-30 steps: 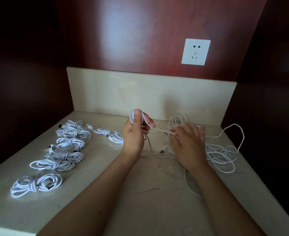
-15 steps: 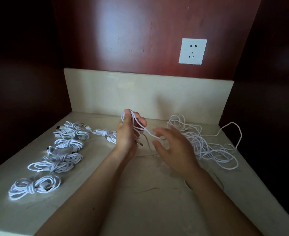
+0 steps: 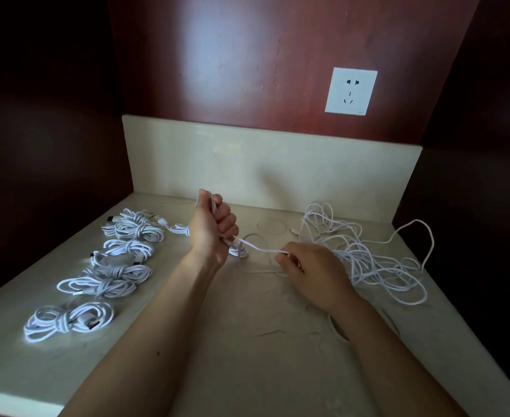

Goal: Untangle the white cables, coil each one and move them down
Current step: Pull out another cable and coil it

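My left hand (image 3: 213, 227) is raised over the middle of the beige counter (image 3: 247, 356) and grips a small coil of white cable (image 3: 238, 248) in its fist. A strand runs from the coil to my right hand (image 3: 313, 272), which pinches it between thumb and fingers low over the counter. To the right lies a loose tangle of white cables (image 3: 365, 254). Several finished coils (image 3: 103, 275) lie in a row down the left side, the nearest one (image 3: 67, 320) by the front edge.
A beige backsplash (image 3: 271, 164) closes the back, under a dark red wall with a white socket (image 3: 351, 91). Dark panels stand on both sides. The counter's front edge runs along the bottom left.
My left hand has closed into a fist round the coil. My right hand moved from open and hovering down to the counter and now pinches the strand. The camera view shifted a little.
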Tool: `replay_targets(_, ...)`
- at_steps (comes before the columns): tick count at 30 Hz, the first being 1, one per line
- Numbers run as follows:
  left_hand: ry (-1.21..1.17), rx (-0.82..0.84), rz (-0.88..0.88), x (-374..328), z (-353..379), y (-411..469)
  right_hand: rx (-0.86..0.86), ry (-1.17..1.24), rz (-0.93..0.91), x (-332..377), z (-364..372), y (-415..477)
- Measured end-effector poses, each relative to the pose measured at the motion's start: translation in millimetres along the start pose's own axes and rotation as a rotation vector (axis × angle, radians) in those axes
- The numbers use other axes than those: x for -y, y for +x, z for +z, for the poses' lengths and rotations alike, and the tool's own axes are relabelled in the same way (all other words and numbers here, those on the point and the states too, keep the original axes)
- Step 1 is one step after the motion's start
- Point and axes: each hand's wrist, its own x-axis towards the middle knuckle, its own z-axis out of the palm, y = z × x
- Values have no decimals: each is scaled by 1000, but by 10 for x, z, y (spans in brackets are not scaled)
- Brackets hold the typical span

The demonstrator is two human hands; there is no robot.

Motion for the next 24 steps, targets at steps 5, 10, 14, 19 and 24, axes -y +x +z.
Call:
replay_targets(5, 455, -120, 105, 75, -14, 1, -136, 129, -92, 34, -69, -12)
replay_targets(10, 1037, 16, 131, 250, -7, -37, -248, 195, -144, 120, -113, -31)
replay_targets(14, 1293, 259, 3, 276, 52, -178, -397, 187, -125, 122, -121, -47)
replay_targets(19, 1130, 401, -286, 330, 94, -235, -446, 153, -6, 90, -134, -54)
replay_targets(24, 1024, 535, -445, 325, 91, -240, -346, 156, 58, 27, -91, -10)
